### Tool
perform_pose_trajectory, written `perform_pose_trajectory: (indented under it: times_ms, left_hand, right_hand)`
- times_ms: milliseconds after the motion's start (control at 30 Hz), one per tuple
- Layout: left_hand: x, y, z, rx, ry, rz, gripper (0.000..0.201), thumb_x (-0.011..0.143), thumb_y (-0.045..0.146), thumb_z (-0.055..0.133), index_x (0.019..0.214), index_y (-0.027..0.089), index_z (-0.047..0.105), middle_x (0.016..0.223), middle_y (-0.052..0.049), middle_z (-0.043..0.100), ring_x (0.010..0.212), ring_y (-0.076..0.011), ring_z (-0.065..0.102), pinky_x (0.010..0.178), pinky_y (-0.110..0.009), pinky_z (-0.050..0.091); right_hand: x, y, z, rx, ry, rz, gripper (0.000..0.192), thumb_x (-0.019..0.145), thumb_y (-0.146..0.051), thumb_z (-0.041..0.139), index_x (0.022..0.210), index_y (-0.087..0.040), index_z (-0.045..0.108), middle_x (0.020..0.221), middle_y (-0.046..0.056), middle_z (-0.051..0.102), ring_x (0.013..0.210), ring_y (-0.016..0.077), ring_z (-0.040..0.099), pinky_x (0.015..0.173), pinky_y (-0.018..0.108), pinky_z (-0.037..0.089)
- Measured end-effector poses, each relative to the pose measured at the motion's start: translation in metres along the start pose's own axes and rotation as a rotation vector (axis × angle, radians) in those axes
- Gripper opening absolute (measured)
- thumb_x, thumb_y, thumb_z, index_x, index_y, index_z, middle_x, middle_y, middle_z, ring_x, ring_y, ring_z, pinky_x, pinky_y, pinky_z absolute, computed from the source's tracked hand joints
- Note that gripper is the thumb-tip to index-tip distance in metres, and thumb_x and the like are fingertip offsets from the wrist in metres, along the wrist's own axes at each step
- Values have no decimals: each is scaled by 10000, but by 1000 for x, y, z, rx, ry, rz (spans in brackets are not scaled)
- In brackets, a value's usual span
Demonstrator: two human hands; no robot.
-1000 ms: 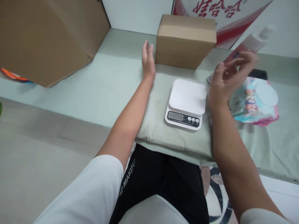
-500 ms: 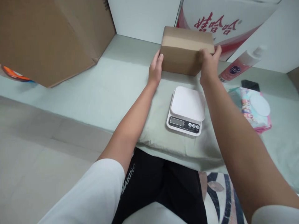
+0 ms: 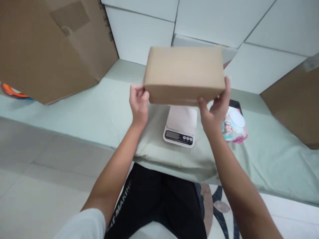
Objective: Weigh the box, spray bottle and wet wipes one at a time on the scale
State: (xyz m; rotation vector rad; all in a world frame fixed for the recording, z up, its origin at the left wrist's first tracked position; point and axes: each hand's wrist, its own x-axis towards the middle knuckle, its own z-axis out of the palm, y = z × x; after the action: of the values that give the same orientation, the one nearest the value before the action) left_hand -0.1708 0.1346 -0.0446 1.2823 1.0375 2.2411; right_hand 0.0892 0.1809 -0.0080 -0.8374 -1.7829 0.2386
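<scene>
Both my hands gripped the small cardboard box by its ends, left hand, right hand, above the kitchen scale. It seemed light, stiff and unslippery; end holds suited it.

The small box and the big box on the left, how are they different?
The small box is held up in both hands, above the scale; the big box rests on the bed. The small box is shut and lies level; the big box is much larger and sits tilted. Both are plain brown cardboard.
</scene>
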Motion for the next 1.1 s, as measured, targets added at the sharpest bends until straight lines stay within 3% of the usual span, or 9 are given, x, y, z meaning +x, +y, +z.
perform_pose_trajectory:
  times_ms: [67,167,300,433,633,833,1100]
  left_hand:
    - [-34,11,-1,-11,-60,-29,413,918,621,707,1013,245,562,955,-14,677,989,-171,702,892,-304,574]
    - [-65,13,2,-21,-172,-70,380,926,587,697,1073,257,580,1102,-66,742,1143,-215,727,997,-350,593]
    - [-71,9,-1,70,-235,-149,395,920,615,672,1119,283,593,1274,-102,745,1324,-267,684,1110,-423,584]
    - [-70,8,-10,127,-238,-155,417,920,615,663,1164,281,609,1298,-116,748,1328,-280,687,1121,-447,591]
    - [-73,6,-12,144,-205,-151,434,888,603,703,1161,273,634,1229,-119,766,1249,-287,727,1083,-458,618]
    - [-75,2,-14,141,-209,-151,418,918,564,685,1193,258,615,1305,-127,746,1256,-269,724,1060,-427,626]
    - [-74,0,-17,182,-208,-132,468,940,521,675,1333,269,639,1356,-114,739,1322,-280,694,1127,-427,595]
  right_hand:
    - [-35,-3,-15,-7,85,-6,846,925,-565,682,1640,-336,292,1668,93,376,1553,313,404,1262,540,401]
    - [-70,1,-28,-9,149,113,846,921,-556,681,1641,-321,305,1636,117,413,1552,328,413,1262,569,388]
    - [-93,0,-26,-16,188,231,802,913,-567,669,1598,-293,354,1558,161,457,1489,347,469,1217,603,422]
    - [-110,-1,-17,22,203,271,775,889,-581,683,1540,-279,391,1482,175,473,1407,339,514,1159,582,472]
    - [-117,4,-12,32,233,296,672,875,-588,683,1413,-266,442,1318,140,517,1272,302,569,1095,537,523]
    - [-117,1,-12,82,256,277,584,877,-552,687,1337,-271,463,1258,112,517,1199,279,587,1043,497,537]
    - [-117,0,-17,13,297,282,622,877,-582,625,1396,-287,451,1278,124,511,1117,286,593,887,463,575]
